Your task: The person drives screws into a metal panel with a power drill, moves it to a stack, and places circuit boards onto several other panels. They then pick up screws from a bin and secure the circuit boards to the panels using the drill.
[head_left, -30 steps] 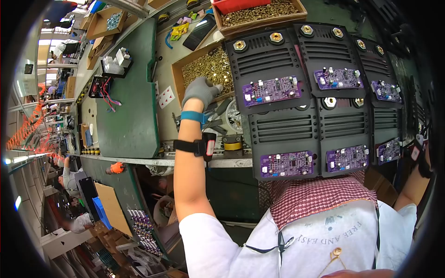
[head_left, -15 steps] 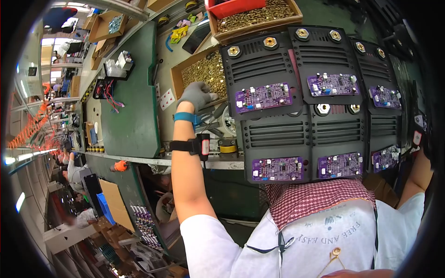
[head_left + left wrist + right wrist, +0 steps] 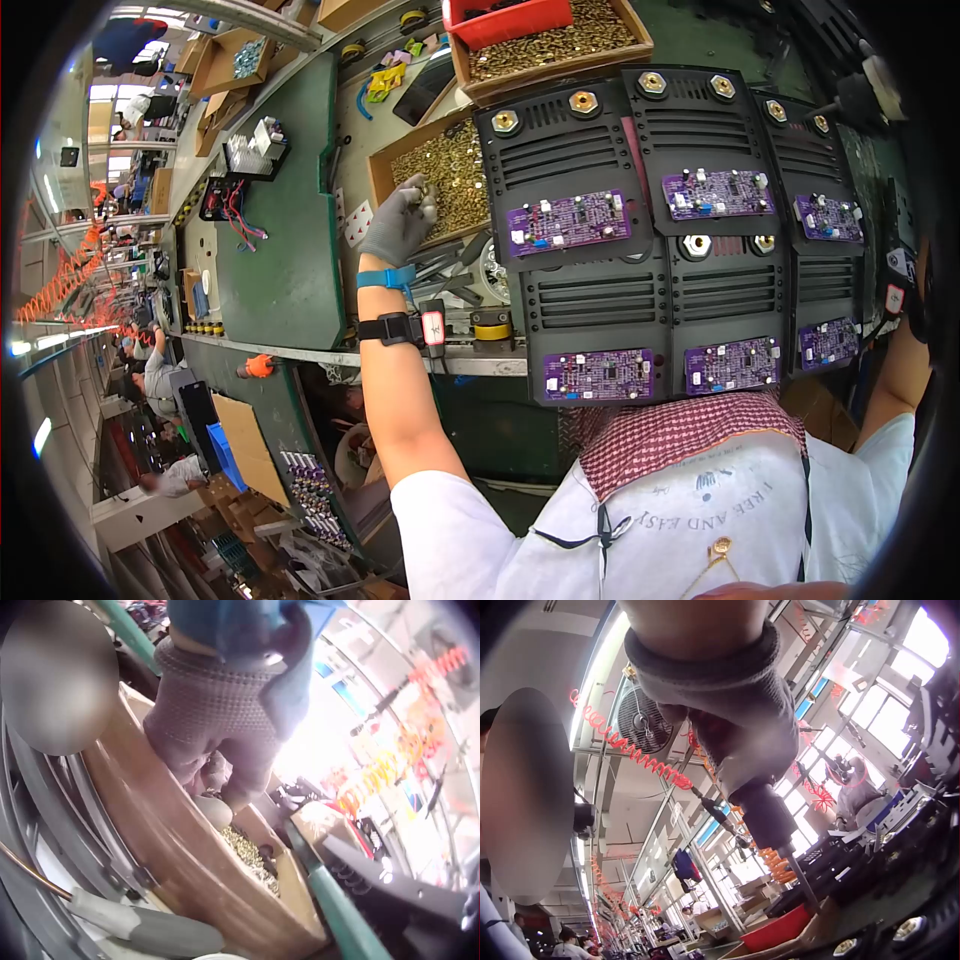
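Observation:
In the head view, my gloved left hand (image 3: 398, 222) is curled around small brass parts, mostly hidden by the fingers, over the near left edge of a cardboard box (image 3: 380, 178) of brass parts. The left wrist view shows the bent fingers over that box's wall (image 3: 172, 832). My gloved right hand (image 3: 735, 727) grips a dark power screwdriver (image 3: 769, 817), its bit pointing down near a red bin (image 3: 780, 930). In the head view the screwdriver (image 3: 855, 98) is above the upper right panel. Black slotted panels (image 3: 575, 150) carry purple circuit boards (image 3: 570, 222) and brass-centred hex fittings (image 3: 583, 103).
A second box (image 3: 640, 50) of brass parts holds the red bin (image 3: 510, 22). Hand tools (image 3: 445, 268) and a yellow tape roll (image 3: 492, 328) lie near the bench edge. Left of them is a green mat (image 3: 280, 220) with a finned metal part (image 3: 257, 150).
My left hand has drawn back from the brass parts toward the box's near left side, fingers turned upward. The screwdriver has come into the head view at upper right. The panels have shifted slightly.

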### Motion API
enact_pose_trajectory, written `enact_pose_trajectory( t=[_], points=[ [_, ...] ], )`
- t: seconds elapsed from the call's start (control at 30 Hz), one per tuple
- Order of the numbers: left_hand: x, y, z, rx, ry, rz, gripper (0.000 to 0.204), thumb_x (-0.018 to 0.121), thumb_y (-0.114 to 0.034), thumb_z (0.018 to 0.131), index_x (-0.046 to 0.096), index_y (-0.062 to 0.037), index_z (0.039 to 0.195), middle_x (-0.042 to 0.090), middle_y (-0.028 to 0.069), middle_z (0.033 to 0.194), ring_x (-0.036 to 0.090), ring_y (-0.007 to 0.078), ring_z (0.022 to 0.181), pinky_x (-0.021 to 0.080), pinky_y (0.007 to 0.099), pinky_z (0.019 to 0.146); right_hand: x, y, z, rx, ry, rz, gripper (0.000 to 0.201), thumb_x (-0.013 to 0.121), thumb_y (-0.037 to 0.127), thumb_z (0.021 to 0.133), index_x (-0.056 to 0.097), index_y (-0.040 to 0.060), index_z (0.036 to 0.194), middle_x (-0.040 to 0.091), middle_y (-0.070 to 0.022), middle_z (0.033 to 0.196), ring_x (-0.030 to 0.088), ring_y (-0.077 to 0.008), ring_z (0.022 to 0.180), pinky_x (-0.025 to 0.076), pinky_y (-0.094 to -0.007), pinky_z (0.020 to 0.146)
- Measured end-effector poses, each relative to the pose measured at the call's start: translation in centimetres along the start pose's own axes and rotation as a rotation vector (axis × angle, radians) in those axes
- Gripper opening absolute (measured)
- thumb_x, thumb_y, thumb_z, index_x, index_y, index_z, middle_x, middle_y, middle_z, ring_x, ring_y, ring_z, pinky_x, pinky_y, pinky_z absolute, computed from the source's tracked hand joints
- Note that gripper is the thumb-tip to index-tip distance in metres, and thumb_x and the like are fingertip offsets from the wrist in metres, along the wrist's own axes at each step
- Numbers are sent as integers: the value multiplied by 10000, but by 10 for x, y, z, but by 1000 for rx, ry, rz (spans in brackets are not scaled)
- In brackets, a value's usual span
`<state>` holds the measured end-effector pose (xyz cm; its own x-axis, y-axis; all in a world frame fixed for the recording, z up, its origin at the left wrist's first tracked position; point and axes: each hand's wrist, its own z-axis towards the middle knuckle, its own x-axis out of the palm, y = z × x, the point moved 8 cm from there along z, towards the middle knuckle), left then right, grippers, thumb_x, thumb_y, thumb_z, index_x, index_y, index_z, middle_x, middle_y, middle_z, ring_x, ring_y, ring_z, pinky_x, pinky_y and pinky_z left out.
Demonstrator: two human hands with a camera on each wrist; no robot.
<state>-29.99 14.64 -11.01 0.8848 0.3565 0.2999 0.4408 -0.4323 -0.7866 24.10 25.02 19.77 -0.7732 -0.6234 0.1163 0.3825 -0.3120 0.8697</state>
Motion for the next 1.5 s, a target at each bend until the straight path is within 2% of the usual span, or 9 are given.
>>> enact_pose_trajectory(
  t=[0.07, 0.17, 0.33, 0.47, 0.6, 0.73, 0.9, 1.2, 1.5],
  points=[
    [11, 1, -6, -115, 136, -467, 292, 465, -79, 898, 517, 19, 1167, 543, 157, 988, 523, 219, 805, 482, 308, 696, 6, 2, -1, 38, 55, -44, 639, 426, 454, 942, 510, -103, 1245, 520, -263, 1281, 462, -396, 1241, 304, -524, 1078],
    [25, -9, -17, -142, 144, -539, 267, 486, -111, 931, 510, 5, 1170, 531, 127, 959, 494, 194, 791, 443, 290, 667, -7, 1, -10, -7, -94, -381, 657, 456, 454, 935, 506, -141, 1209, 568, -265, 1191, 553, -384, 1128, 388, -503, 1022],
    [41, -11, -26, -53, 155, -522, 162, 485, -45, 956, 501, -30, 1116, 469, 40, 869, 401, 116, 699, 384, 241, 607, 30, 12, -20, 19, -262, -579, 367, 588, 315, 889, 593, -41, 978, 598, -115, 902, 603, -208, 788, 515, -340, 768],
    [127, -32, -93, -15, 210, -476, 194, 459, -66, 978, 497, -23, 1163, 395, -7, 827, 358, 63, 641, 351, 203, 550, 30, 15, -33, -173, 52, -271, 212, 477, 168, 898, 599, -4, 915, 563, -121, 944, 582, -235, 834, 507, -410, 748],
    [215, -18, -155, -24, 284, -168, 407, 553, -146, 911, 454, -10, 1282, 553, 51, 930, 441, 75, 694, 367, 198, 564, 41, 42, -47, -172, -39, -84, 229, 457, 193, 934, 573, 2, 985, 582, -93, 968, 583, -228, 834, 497, -453, 782],
    [310, 38, -188, -265, 754, -155, 304, 564, -280, 944, 519, -74, 1162, 511, 23, 869, 451, 77, 665, 383, 221, 553, 47, 47, -54, -195, -64, 293, 244, 461, 216, 956, 536, 9, 1063, 591, -87, 1012, 580, -208, 831, 484, -448, 819],
    [363, 71, -176, -348, 853, -87, 337, 508, -383, 969, 506, -52, 1033, 506, 18, 867, 437, 93, 689, 391, 247, 588, 57, 49, -77, -227, -258, -112, 261, 510, 202, 937, 525, 24, 1127, 580, -90, 1075, 581, -196, 896, 482, -397, 853],
    [358, 79, -162, -312, 663, -33, 537, 455, -574, 931, 522, -54, 817, 491, 37, 659, 438, 131, 560, 363, 253, 550, 33, 44, -144, 53, -625, -1602, 374, 596, 177, 901, 507, 49, 1241, 559, -95, 1187, 583, -173, 1013, 478, -306, 915],
    [353, 76, -161, -314, 647, -182, 506, 538, -520, 907, 591, -17, 932, 468, 13, 643, 400, 108, 555, 325, 258, 535, 20, 27, -159, 254, -717, -1878, 503, 670, 158, 865, 488, 50, 1321, 543, -109, 1261, 578, -143, 1104, 483, -243, 953]
  ],
)
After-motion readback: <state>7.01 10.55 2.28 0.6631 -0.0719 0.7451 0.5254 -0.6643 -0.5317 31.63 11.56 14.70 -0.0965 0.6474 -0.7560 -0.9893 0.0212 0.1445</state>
